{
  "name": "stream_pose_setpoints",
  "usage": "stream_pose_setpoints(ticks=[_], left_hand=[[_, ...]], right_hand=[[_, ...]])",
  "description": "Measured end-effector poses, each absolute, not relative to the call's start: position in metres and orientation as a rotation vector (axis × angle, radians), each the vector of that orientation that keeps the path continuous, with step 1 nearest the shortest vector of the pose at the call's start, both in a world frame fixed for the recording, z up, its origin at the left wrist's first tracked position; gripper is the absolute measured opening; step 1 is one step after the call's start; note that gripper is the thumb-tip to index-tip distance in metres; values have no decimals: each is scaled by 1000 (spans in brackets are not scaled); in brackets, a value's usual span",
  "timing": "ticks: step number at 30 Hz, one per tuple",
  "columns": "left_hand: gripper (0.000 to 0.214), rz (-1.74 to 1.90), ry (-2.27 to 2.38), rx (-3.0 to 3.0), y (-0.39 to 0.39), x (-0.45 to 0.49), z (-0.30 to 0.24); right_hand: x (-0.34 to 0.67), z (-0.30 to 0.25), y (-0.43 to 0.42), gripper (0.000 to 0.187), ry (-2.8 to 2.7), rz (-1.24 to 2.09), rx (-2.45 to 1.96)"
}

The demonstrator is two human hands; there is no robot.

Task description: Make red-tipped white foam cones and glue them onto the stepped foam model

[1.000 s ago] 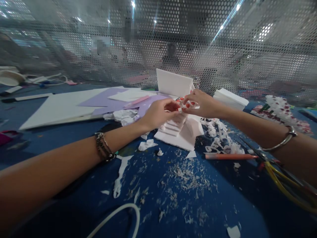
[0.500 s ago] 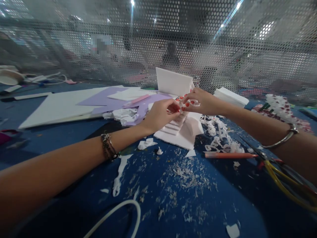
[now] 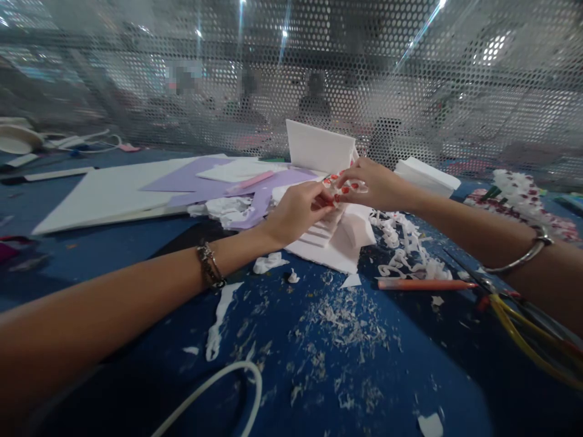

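Both my hands meet at a small white house model (image 3: 321, 149) with a slanted roof panel and steps (image 3: 321, 232) at its front, set on a white base sheet (image 3: 348, 262). My left hand (image 3: 296, 209) is closed in a pinch at the front of the model; what its fingertips hold is hidden. From the right side, my right hand (image 3: 376, 185) has its fingers pressed together on a white piece with red spots (image 3: 345, 189). The fingertips of the two hands nearly touch. My hands cover part of the model's front.
White boards (image 3: 100, 194) and purple sheets (image 3: 177, 176) lie at left. Paper curls (image 3: 410, 249), an orange pen (image 3: 423, 284) and yellow-handled scissors (image 3: 510, 328) lie at right. Scraps and a white cable (image 3: 218, 379) are in front. A perforated metal screen (image 3: 273, 91) stands behind.
My left hand has shifted slightly right, its fingertips closer to the right hand's. The right hand stays almost still at the red-spotted piece. The camera view has shifted a little.
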State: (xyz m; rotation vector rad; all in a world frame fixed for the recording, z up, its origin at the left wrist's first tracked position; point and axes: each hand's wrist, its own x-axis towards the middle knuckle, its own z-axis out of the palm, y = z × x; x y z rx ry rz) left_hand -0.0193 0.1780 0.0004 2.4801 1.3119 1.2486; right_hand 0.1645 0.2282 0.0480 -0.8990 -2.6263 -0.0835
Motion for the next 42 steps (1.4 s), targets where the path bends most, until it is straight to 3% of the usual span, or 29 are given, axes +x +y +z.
stream_pose_setpoints(ticks=[18,25,34,42], left_hand=[[6,1259,1263,2644,179,-21,0],[28,1218,1223,2571,172,-26,2],[16,1166,1333,2570,171,-22,6],[13,1176,1344,2573,174,-21,2]], right_hand=[[162,48,226,35,-2610,-91,-880],[164,61,229,30,-2743,-70,-924],[181,68,232,34,-2752,147,-864],[184,63,238,33,-2752,97,-816]])
